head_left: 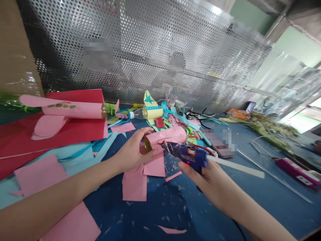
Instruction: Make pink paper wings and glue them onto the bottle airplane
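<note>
My left hand [136, 150] is closed around the base end of a small plastic bottle wrapped in pink paper [170, 134], which lies sideways with its green cap to the right. In my right hand [209, 179] is a blue hot glue gun [192, 155], its red light lit and a white glue stick [240, 167] poking out the back. The gun's nozzle points left, close against the pink bottle; whether it touches I cannot tell. Pink paper pieces [135, 189] lie just below the bottle.
Behind stand a pink bottle airplane [75, 110] on red card [85, 132] and a yellow one [155, 112]. Paper scraps cover the left side. A phone [219, 144], a purple power strip [298, 172] and dried stalks [273, 127] lie right. A perforated metal screen [145, 43] borders the table.
</note>
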{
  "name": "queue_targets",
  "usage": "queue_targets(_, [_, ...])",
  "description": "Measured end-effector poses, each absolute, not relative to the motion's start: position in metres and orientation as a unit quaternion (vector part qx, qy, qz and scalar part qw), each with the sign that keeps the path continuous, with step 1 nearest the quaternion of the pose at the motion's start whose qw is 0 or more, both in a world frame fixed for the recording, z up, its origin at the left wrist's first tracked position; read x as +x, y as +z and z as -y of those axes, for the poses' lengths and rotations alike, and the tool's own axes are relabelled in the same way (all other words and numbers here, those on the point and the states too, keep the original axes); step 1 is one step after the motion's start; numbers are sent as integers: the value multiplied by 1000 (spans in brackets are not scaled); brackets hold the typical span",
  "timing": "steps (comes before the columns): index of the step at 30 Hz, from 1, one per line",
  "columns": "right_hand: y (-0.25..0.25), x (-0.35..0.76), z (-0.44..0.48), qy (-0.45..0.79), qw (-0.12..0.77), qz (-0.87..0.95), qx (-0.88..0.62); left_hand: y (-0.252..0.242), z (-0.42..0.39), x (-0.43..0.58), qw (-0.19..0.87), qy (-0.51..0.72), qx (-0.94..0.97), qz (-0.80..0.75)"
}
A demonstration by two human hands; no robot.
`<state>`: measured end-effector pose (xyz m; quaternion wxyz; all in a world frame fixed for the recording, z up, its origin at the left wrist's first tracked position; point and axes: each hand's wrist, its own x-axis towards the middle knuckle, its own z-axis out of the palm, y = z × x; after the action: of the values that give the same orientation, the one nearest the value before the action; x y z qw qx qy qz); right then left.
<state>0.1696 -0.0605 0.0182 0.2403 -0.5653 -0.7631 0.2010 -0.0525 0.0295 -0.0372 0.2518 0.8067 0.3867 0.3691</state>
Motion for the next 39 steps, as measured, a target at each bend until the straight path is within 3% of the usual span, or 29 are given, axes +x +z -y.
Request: queue_targets(39, [19, 183, 56, 177, 248, 756, -580, -34, -27, -49, 290, 374, 785, -399])
